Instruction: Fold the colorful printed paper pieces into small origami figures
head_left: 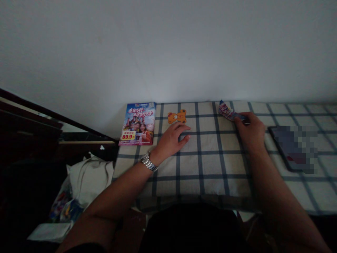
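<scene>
Folded paper (226,111), upper centre-right, looks light and flimsy to us; right hand (251,133) pinches its near end, left hand (172,140) lies open.

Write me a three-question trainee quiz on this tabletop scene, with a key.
1. True or false: the left hand rests on the checked cloth, holding nothing.
2. Fill in: the orange bear cutout lies just to the ___ of the flyer.
3. Which thing does the right hand grip? A the orange bear cutout; B the folded printed paper; C the flyer.
Key: 1 true; 2 right; 3 B.
</scene>
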Demonstrator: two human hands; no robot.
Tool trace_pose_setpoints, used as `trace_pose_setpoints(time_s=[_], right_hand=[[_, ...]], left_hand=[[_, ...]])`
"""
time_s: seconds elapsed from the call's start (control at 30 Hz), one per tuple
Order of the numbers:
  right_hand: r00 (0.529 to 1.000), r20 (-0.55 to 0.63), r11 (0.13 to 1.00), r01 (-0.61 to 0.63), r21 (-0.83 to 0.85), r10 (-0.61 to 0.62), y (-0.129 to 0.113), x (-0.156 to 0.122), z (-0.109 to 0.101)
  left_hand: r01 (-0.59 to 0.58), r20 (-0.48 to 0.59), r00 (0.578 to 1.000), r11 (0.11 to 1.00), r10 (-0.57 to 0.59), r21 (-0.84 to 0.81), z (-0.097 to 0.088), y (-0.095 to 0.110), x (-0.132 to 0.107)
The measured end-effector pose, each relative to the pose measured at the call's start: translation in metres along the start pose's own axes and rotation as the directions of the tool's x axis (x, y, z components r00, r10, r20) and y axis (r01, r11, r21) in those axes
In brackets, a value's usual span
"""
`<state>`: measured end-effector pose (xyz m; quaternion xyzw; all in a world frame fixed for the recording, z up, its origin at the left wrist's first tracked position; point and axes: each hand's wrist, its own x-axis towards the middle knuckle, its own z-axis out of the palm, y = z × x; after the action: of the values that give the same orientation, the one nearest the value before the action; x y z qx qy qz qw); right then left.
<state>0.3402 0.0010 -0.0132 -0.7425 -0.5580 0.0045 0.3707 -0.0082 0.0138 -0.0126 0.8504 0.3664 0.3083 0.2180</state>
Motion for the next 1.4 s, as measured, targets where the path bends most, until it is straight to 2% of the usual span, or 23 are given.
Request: trace_pose_setpoints(time_s=[0.17,0.37,0.43,0.57,0.73,0.87,1.23,1.4], right_hand=[[0.996,-0.048,0.998,0.069,0.013,-0.068,0.003,0.002,-0.001],[0.970,-0.151,0.980,0.198,0.023,-0.192,-0.017,-0.003,-0.013],[0.957,-0.111,0.957,0.278,0.087,-0.268,-0.024,-0.007,-0.014],[0.893,0.037,0.872,0.430,0.233,-0.449,-0.035,-0.016,-0.005],[0.723,0.306,0.777,0.505,0.376,-0.619,-0.042,-0.027,0.012],[0.660,0.394,0.766,0.509,0.392,-0.640,-0.043,-0.033,0.020],[0.641,0.397,0.753,0.536,0.381,-0.657,-0.045,-0.035,0.026],[0.651,0.384,0.755,0.542,0.368,-0.655,-0.045,-0.035,0.028]], left_hand=[[-0.011,-0.007,1.000,1.000,0.011,-0.006,0.000,0.000,0.000],[-0.022,-0.004,1.000,1.000,0.022,-0.006,-0.001,0.001,0.001],[-0.029,-0.004,1.000,1.000,0.029,-0.009,-0.001,0.001,0.001],[-0.031,0.001,1.000,0.999,0.031,-0.008,-0.001,0.000,0.001],[-0.039,0.004,0.999,0.999,0.039,-0.010,-0.001,0.001,0.002],[-0.042,0.001,0.999,0.999,0.042,0.000,-0.001,0.001,0.002],[-0.034,0.019,0.999,0.999,0.034,0.026,-0.001,-0.001,0.002],[-0.024,0.027,0.999,0.998,0.023,0.056,0.000,0.001,0.003]])
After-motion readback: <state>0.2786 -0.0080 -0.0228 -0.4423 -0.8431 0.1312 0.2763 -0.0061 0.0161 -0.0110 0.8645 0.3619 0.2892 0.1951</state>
